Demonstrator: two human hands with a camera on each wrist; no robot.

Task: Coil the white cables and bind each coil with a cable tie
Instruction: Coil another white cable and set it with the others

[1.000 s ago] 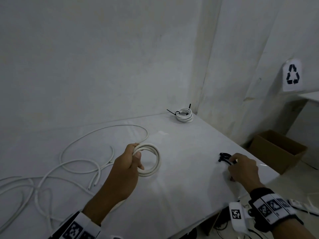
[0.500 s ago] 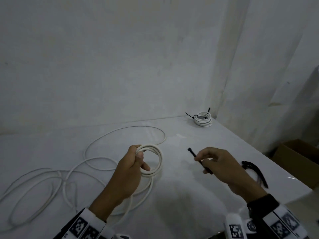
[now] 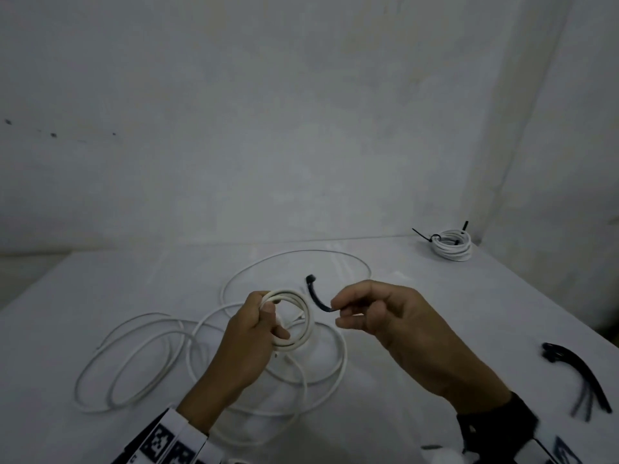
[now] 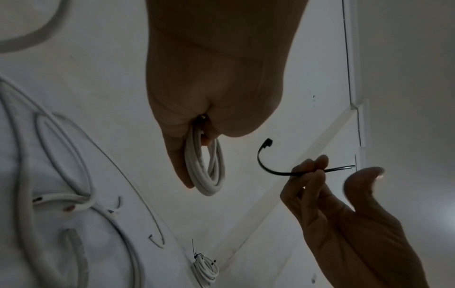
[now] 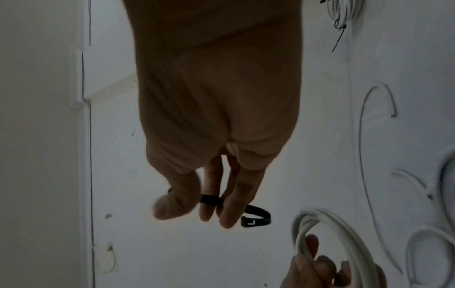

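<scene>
My left hand grips a small coil of white cable above the white table; the same coil hangs from the fingers in the left wrist view and shows as the coil at lower right of the right wrist view. My right hand pinches a curved black cable tie just right of the coil, apart from it. The tie has its head end up; the tie sticks out past the fingers. Loose white cables lie on the table below.
A bound white coil with black ties sits at the far right corner by the wall. Several spare black cable ties lie near the table's right edge. A long loop of thin cable lies beyond the hands.
My right hand left the pile of ties at the right edge with one tie and carried it left, up beside the coil. The left hand keeps its hold on the coil.
</scene>
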